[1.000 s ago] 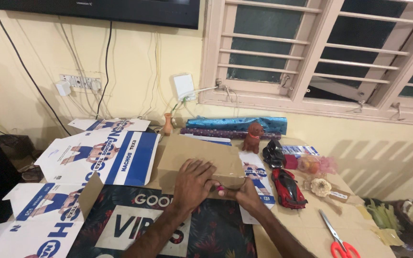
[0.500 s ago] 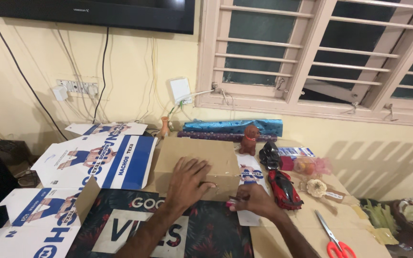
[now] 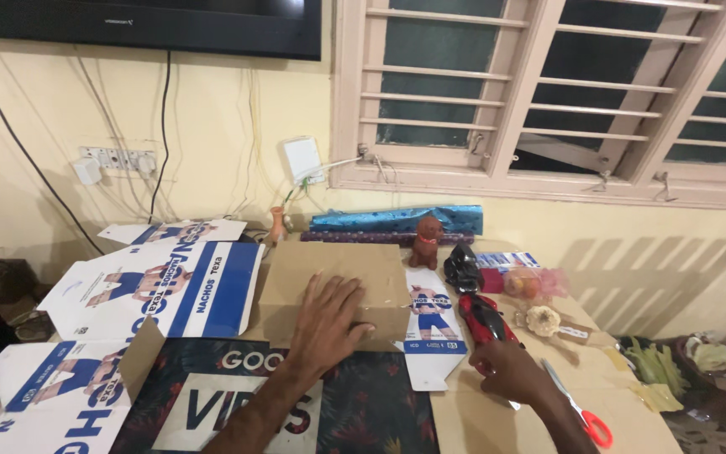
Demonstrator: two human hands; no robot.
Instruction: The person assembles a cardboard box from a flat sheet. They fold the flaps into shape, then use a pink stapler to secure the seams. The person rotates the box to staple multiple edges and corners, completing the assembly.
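On the table (image 3: pixel 497 420), left hand (image 3: pixel 329 319) lies open and flat on the box (image 3: pixel 334 282); keep pressure even. Right hand (image 3: pixel 510 370), beside the scissors (image 3: pixel 577 403), grip cannot be told

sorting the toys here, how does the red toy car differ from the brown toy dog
The red toy car is glossy, long and low, lying on the table near the right hand. The brown toy dog is matte, taller, sitting upright farther back. Both are small toys.
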